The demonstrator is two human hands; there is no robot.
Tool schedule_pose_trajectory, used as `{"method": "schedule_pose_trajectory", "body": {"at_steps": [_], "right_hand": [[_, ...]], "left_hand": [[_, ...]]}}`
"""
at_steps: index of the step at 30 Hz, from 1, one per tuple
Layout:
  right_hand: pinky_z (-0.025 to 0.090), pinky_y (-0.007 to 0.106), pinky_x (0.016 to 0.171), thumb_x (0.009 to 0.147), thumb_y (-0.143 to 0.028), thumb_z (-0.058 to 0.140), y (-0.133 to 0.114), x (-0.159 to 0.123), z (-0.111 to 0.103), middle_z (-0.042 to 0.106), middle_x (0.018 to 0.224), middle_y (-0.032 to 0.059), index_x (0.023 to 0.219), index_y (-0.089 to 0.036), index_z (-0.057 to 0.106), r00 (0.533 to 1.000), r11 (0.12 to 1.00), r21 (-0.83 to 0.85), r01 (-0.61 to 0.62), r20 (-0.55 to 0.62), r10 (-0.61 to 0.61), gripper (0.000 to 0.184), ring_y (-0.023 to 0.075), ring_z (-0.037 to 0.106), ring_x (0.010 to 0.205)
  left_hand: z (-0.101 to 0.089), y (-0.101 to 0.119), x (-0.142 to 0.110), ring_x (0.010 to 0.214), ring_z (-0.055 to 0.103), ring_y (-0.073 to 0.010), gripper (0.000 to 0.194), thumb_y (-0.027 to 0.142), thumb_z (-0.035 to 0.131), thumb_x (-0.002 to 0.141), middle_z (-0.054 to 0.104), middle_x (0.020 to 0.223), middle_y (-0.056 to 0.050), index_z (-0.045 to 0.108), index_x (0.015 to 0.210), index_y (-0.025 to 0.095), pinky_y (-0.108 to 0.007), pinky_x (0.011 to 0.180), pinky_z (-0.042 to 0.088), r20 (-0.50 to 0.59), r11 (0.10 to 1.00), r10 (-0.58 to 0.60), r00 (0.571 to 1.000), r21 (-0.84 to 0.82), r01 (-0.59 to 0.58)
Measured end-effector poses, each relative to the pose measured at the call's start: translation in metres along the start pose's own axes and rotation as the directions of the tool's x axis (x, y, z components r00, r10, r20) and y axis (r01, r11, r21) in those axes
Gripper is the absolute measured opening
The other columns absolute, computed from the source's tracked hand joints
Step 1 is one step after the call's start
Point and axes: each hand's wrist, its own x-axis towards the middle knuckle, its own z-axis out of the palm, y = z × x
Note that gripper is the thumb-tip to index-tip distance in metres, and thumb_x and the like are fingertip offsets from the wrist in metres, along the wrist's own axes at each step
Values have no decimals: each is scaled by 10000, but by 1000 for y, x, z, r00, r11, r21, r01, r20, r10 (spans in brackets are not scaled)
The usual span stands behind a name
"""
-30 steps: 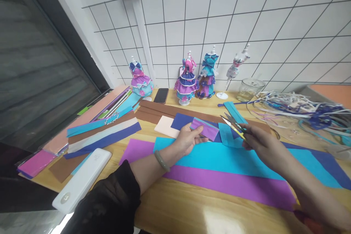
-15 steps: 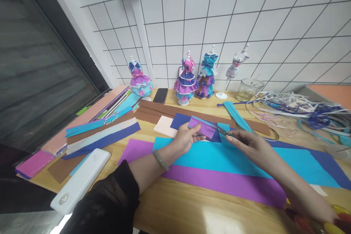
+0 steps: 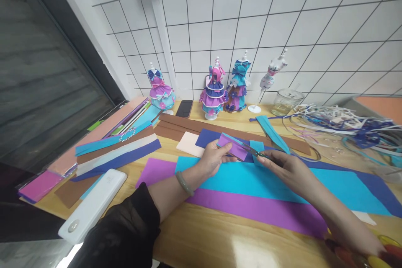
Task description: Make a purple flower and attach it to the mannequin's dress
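Observation:
My left hand (image 3: 214, 157) pinches the left end of a small purple piece (image 3: 234, 147), fabric or crepe paper, with a blue edge showing along its top. In my right hand (image 3: 282, 163) is a pair of scissors (image 3: 256, 153), its blades pointing left and lying at the purple piece's upper right edge. Fingers cover most of the scissor handles. Below both hands lie a wide turquoise strip (image 3: 235, 181) and a purple strip (image 3: 260, 211). Just behind the hands are a dark blue piece (image 3: 205, 138) and a cream piece (image 3: 190, 144).
Small dressed mannequins (image 3: 212, 96) and a bare mannequin (image 3: 272, 74) stand along the tiled wall. A glass jar (image 3: 286, 102) and tangled ribbons (image 3: 342, 123) are at right. A phone (image 3: 184, 109), a white oblong device (image 3: 94, 205) and stacked coloured strips (image 3: 119, 161) lie left.
The scissor blades have moved slightly left, further onto the purple piece. Both hands keep their hold, and the other things stay in place.

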Motion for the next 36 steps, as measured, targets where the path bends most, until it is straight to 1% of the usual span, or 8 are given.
{"method": "schedule_pose_trajectory", "body": {"at_steps": [8, 13, 16, 21, 24, 28, 32, 36], "right_hand": [[469, 322, 736, 785, -542, 458, -3, 1, 0, 686, 937, 43, 950, -203, 619, 999, 1000, -2, -6, 54, 6, 409, 252, 604, 902], [460, 337, 783, 794, -556, 435, -2, 0, 1, 682, 963, 52, 969, -197, 608, 998, 1000, -8, -12, 58, 13, 435, 259, 602, 931], [464, 351, 781, 791, -558, 437, -2, 0, 2, 678, 993, 62, 962, -200, 617, 999, 1000, -10, 6, 47, -5, 436, 269, 608, 923], [439, 376, 844, 795, -552, 434, -3, 0, 2, 662, 1049, 67, 959, -213, 624, 999, 1000, -2, -9, 38, 9, 421, 278, 588, 983], [443, 384, 840, 790, -558, 439, -3, 0, 2, 665, 1045, 65, 962, -220, 628, 999, 1000, -3, -14, 36, 14, 424, 281, 590, 980], [453, 369, 823, 791, -557, 436, -3, 0, 3, 665, 1048, 64, 962, -213, 637, 1000, 1000, -11, -6, 28, 6, 434, 279, 595, 974], [455, 353, 812, 791, -558, 435, -3, 0, 4, 662, 1058, 54, 966, -210, 632, 999, 1000, -17, -6, 43, 7, 437, 271, 597, 972], [446, 363, 830, 796, -548, 436, -4, 0, 4, 658, 1066, 54, 974, -210, 630, 999, 1000, -23, -17, 47, 18, 428, 272, 590, 987]], "left_hand": [[1, 0, -1, 627, 610, -150, 314, 367, 689, 652, 592, 685, -18, 512, 777, 139, -355, 659, 517, -9, 999, 25, 1000, 25, -25], [2, 0, -1, 618, 596, -146, 295, 348, 687, 651, 581, 681, -20, 515, 756, 132, -360, 646, 521, -27, 999, 34, 999, 23, -34], [0, -2, 1, 609, 587, -136, 293, 347, 684, 656, 572, 673, -14, 517, 767, 134, -339, 628, 522, -44, 997, 42, 998, 59, -40], [-1, -5, 1, 606, 581, -117, 351, 413, 665, 663, 582, 724, -24, 541, 832, 131, -285, 603, 510, -25, 992, 87, 996, 97, -84], [1, -4, 1, 580, 575, -112, 381, 444, 670, 644, 589, 714, -22, 549, 830, 134, -276, 587, 503, -40, 989, 102, 994, 113, -97], [2, -4, 1, 554, 572, -111, 399, 448, 673, 634, 603, 699, -28, 568, 851, 129, -268, 565, 490, -64, 988, 87, 994, 130, -78], [1, -5, 1, 555, 574, -109, 379, 446, 662, 648, 596, 696, -22, 566, 834, 130, -269, 573, 490, -39, 986, 110, 993, 133, -104], [1, -5, 1, 549, 575, -111, 377, 450, 656, 652, 596, 706, -20, 553, 837, 138, -275, 573, 493, -48, 982, 115, 992, 153, -106]]}}
